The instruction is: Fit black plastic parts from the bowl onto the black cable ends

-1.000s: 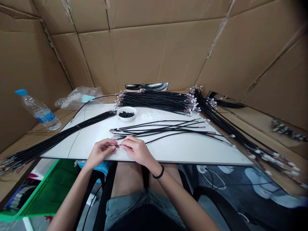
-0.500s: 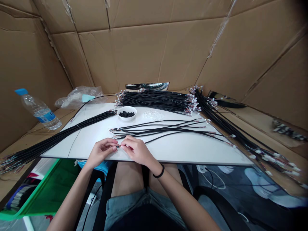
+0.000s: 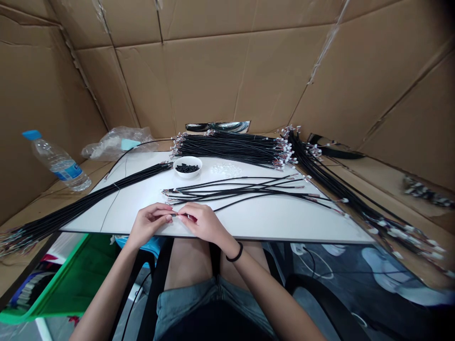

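Note:
Close to the table's near edge, my left hand (image 3: pixel 151 222) and my right hand (image 3: pixel 201 219) meet with fingers pinched, their tips almost touching. Between them shows a short black tube (image 3: pixel 174 215), pinched by the left fingertips. Thin reddish wires at a cable end run into my right fingers, which partly hide them. Just beyond my hands lie several loose black cables (image 3: pixel 227 192) with thin wires and white connectors at their ends. One cable emerges from behind my right hand. A white bowl (image 3: pixel 187 175) of short black tubes stands farther back, beside a scatter of small clear-white pieces (image 3: pixel 226 170).
A large stack of black cables (image 3: pixel 231 149) lies at the back of the white table (image 3: pixel 270 220). Cable bundles also stretch along the left (image 3: pixel 95 196) and right (image 3: pixel 341 189). A water bottle (image 3: pixel 59 163) and plastic bag (image 3: pixel 117 142) stand left; cardboard walls enclose the table.
My hands stay in nearly the same place with only slight finger movement; the right hand sits a touch lower. Everything on the table lies as before.

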Motion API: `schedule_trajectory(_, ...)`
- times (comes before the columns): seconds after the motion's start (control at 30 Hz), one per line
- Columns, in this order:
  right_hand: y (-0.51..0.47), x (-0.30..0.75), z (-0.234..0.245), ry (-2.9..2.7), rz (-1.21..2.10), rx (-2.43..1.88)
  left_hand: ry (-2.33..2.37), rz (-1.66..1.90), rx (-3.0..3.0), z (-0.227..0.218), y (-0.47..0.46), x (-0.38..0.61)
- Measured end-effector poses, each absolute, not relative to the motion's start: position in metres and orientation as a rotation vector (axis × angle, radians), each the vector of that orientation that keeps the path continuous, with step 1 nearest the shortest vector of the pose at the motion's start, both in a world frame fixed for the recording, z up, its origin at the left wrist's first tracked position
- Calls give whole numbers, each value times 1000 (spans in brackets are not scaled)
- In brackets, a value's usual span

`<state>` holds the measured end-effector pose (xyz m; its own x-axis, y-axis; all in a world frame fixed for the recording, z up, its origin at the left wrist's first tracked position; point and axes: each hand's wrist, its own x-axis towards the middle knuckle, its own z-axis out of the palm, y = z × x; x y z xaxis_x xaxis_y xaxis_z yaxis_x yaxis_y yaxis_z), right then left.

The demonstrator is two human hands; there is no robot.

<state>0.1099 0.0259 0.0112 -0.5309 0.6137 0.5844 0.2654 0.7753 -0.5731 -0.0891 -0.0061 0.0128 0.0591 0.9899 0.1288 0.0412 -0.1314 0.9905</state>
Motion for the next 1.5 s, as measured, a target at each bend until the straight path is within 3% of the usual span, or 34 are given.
schedule_trajectory(1.5,24,108,15,-2121,636,-729,1226,1191,1553,10,-5,-89)
